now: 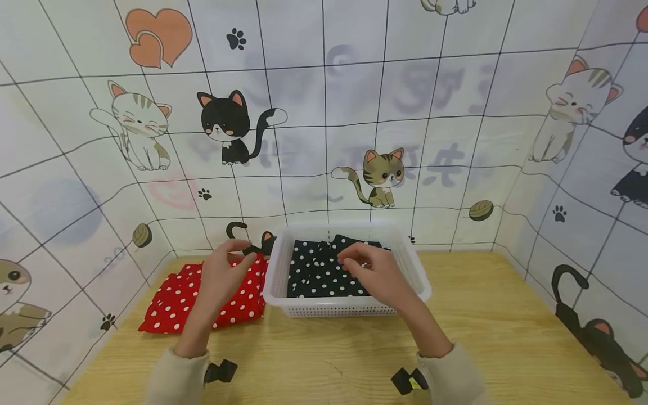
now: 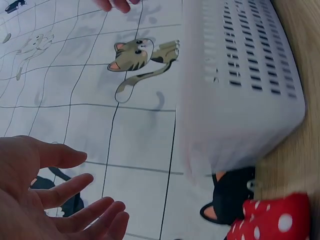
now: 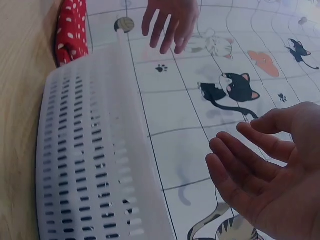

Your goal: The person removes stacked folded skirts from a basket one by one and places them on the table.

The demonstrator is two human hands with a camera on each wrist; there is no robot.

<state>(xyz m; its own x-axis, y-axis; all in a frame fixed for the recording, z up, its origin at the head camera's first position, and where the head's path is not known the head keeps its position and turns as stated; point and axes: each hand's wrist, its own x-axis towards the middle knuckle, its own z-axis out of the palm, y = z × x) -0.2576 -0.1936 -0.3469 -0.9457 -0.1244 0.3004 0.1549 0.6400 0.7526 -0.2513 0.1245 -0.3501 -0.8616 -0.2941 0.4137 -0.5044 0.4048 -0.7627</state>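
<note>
My left hand (image 1: 226, 274) hovers above a folded red cloth with white dots (image 1: 174, 298), its fingers relaxed and holding nothing. A black cloth with white dots (image 1: 324, 275) lies folded inside a white plastic basket (image 1: 298, 305). Above the basket's right part is my right hand (image 1: 377, 274), fingers loosely bent. In the right wrist view the right hand (image 3: 265, 170) is raised beside the basket wall (image 3: 80, 155) with nothing in its fingers. The left wrist view likewise shows the left hand (image 2: 65, 195) apart from the basket (image 2: 245, 100).
The basket stands on a light wooden table (image 1: 486, 326), close to the back wall covering (image 1: 304, 140) with its printed cats and grid lines. The red cloth lies against the basket's left side. Dark wrist-worn pieces (image 1: 221, 371) show at both cuffs.
</note>
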